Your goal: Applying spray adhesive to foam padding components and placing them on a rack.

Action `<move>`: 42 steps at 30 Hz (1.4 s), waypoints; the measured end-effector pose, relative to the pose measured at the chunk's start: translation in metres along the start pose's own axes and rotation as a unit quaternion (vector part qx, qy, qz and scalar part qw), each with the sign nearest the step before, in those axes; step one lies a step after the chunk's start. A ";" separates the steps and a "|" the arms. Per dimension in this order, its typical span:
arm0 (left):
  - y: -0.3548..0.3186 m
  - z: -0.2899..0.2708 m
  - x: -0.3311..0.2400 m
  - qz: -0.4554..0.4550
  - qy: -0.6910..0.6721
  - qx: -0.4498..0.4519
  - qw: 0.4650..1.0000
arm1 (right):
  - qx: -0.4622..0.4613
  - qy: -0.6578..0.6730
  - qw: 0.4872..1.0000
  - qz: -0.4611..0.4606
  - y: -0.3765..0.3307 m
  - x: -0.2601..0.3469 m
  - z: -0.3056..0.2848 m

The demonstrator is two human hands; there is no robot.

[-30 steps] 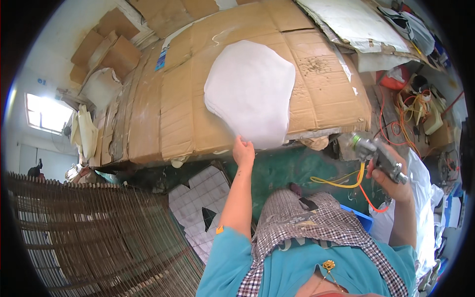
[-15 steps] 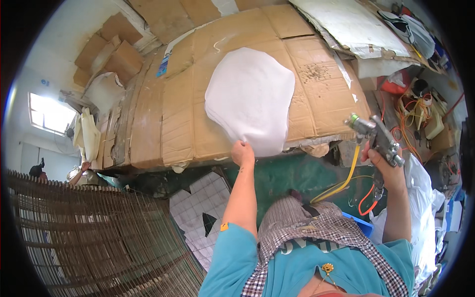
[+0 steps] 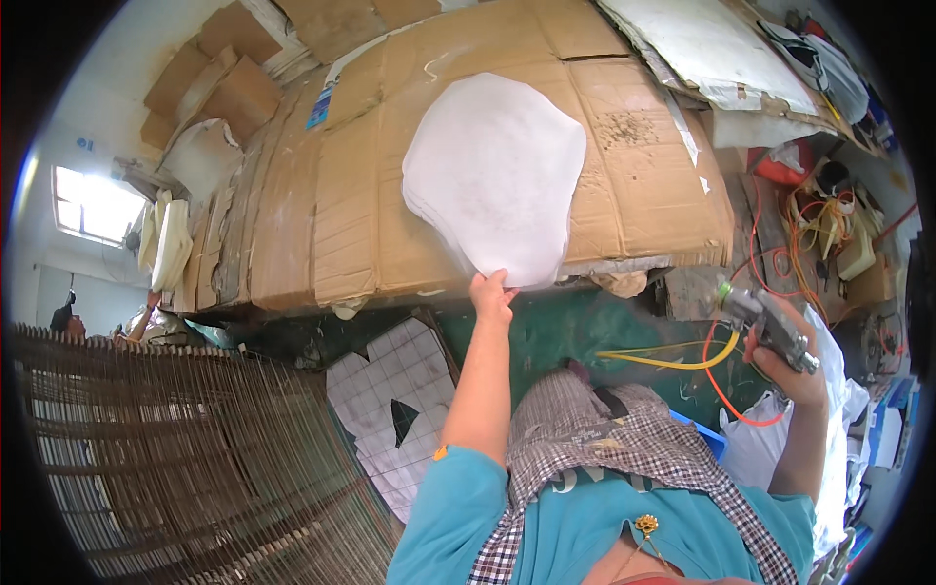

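A rounded white foam-like pad (image 3: 492, 175), perhaps several layers thick, lies on a cardboard-covered table (image 3: 361, 224). My left hand (image 3: 494, 295) pinches its near edge, thumb and fingers closed at the table's front edge. To the right, off the table, my right hand (image 3: 780, 363) is wrapped around a metal spray gun (image 3: 770, 327) with a green-tipped end pointing left. A yellow hose (image 3: 673, 364) and an orange hose (image 3: 738, 411) run from the gun. My fingers' exact place on its trigger is hidden.
A wire-and-slat rack (image 3: 185, 439) fills the lower left. White gridded sheets (image 3: 390, 409) lie beside it. Another person's hand (image 3: 153, 299) shows at far left by pale foam pieces (image 3: 168, 244). White plastic bags (image 3: 829, 429) and tangled hoses (image 3: 804, 219) are at right.
My right hand has moved right and down with the spray gun. My left hand has shifted slightly right at the pad's near edge, which looks pulled flatter. The other person's hand has moved up.
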State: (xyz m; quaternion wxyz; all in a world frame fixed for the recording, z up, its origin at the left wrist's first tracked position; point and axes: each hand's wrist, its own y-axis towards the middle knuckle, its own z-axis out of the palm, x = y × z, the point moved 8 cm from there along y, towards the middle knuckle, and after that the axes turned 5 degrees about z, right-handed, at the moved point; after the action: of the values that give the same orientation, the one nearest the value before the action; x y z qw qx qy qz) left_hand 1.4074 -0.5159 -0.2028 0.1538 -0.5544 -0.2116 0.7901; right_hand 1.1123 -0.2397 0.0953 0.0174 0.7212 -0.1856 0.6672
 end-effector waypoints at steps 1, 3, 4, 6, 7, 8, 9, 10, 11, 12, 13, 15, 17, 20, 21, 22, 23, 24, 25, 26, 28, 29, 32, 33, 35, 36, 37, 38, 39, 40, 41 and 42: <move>-0.001 0.003 0.004 -0.007 -0.009 0.010 1.000 | 0.045 -0.020 0.998 -0.034 -0.002 0.001 0.004; -0.001 0.005 0.007 -0.006 -0.008 -0.001 1.000 | 0.078 -0.007 0.996 -0.037 0.003 0.003 0.017; -0.001 0.006 0.011 -0.010 -0.007 -0.010 1.000 | 0.107 0.004 0.994 -0.037 0.004 0.006 0.029; 0.001 0.005 0.015 -0.013 -0.020 -0.014 1.000 | 0.087 0.003 0.996 -0.035 0.017 0.006 0.040; 0.000 0.007 0.016 -0.018 -0.032 -0.016 0.999 | 0.043 0.034 0.997 -0.052 0.025 0.007 0.037; -0.001 0.009 0.016 -0.018 -0.032 -0.015 0.999 | -0.001 0.065 0.996 -0.068 0.030 0.010 0.033; -0.002 0.012 0.018 -0.021 -0.053 -0.016 0.998 | -0.048 0.040 0.994 -0.084 0.033 0.015 0.030; -0.004 0.014 0.017 -0.023 -0.075 -0.018 0.997 | -0.046 0.040 0.994 -0.085 0.035 0.016 0.029; -0.006 0.016 0.017 -0.022 -0.076 -0.019 0.997 | -0.067 0.032 0.994 -0.078 0.035 0.015 0.024; -0.008 0.018 0.016 -0.014 -0.094 -0.027 0.995 | -0.087 0.024 0.993 -0.072 0.034 0.014 0.018; -0.010 0.019 0.015 -0.007 -0.111 -0.034 0.993 | -0.068 0.013 0.996 -0.058 0.033 0.013 0.016; -0.019 0.035 -0.014 0.045 -0.159 -0.008 0.986 | -0.051 0.036 0.996 -0.059 0.027 0.006 0.014; -0.036 0.044 -0.067 0.115 -0.213 0.031 0.970 | -0.016 0.043 0.996 -0.076 0.019 0.006 0.013; -0.080 0.028 -0.172 0.185 -0.289 0.032 0.939 | -0.008 0.034 0.997 -0.064 0.010 0.010 0.011; -0.094 0.004 -0.206 0.247 -0.273 0.047 0.929 | 0.002 0.024 0.997 -0.071 0.009 0.012 0.010; -0.117 -0.009 -0.238 0.278 -0.282 0.059 0.916 | -0.005 0.027 0.997 -0.069 0.007 0.013 0.008; -0.139 -0.022 -0.265 0.327 -0.305 0.074 0.891 | 0.002 0.009 0.999 -0.049 0.004 0.013 0.011; -0.155 -0.039 -0.286 0.355 -0.309 0.119 0.874 | 0.014 -0.006 0.999 -0.032 0.002 0.012 0.014; -0.174 -0.077 -0.304 0.454 -0.200 -0.054 0.866 | 0.027 0.006 0.999 -0.025 0.004 0.016 0.021; -0.217 -0.074 -0.319 0.555 0.041 -0.211 0.804 | 0.028 0.007 0.999 -0.025 0.009 0.018 0.025; -0.239 -0.086 -0.325 0.537 -0.056 -0.143 0.829 | -0.017 0.036 0.998 -0.045 0.018 0.020 0.024; -0.240 -0.090 -0.325 0.538 -0.055 -0.146 0.828 | -0.053 0.022 0.997 -0.045 0.019 0.018 0.018; -0.255 -0.115 -0.318 0.524 -0.127 -0.089 0.838 | -0.120 -0.019 0.991 -0.058 0.017 0.017 0.002; -0.254 -0.120 -0.320 0.518 -0.152 -0.069 0.839 | -0.122 -0.030 0.991 -0.057 0.014 0.022 0.002; -0.265 -0.141 -0.318 0.505 -0.201 -0.033 0.839 | -0.083 -0.023 0.995 -0.043 0.005 0.019 0.007; -0.263 -0.146 -0.316 0.498 -0.225 -0.014 0.837 | -0.050 -0.015 0.998 -0.029 0.002 0.015 0.013; -0.264 -0.157 -0.315 0.484 -0.253 0.011 0.838 | -0.022 -0.015 0.999 -0.019 -0.005 0.013 0.017; -0.258 -0.165 -0.324 0.475 -0.277 0.031 0.835 | -0.019 -0.017 1.000 -0.018 -0.006 0.011 0.022; -0.260 -0.170 -0.323 0.465 -0.301 0.052 0.831 | 0.013 -0.012 1.000 -0.025 -0.006 0.009 0.032; -0.260 -0.179 -0.328 0.454 -0.325 0.072 0.826 | 0.044 -0.008 0.999 -0.031 -0.007 0.008 0.042; -0.265 -0.186 -0.327 0.442 -0.349 0.094 0.821 | 0.035 -0.010 0.999 -0.040 -0.005 0.009 0.044; -0.263 -0.189 -0.324 0.429 -0.372 0.116 0.815 | 0.034 -0.012 0.999 -0.038 -0.002 0.009 0.045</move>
State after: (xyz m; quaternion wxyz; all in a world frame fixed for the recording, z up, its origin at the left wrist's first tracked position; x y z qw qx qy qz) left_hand 1.6968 -0.4125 0.1373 -0.2282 -0.2306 0.1001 0.9406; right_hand 1.1562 -0.2528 0.0993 0.0161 0.7356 -0.1354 0.6636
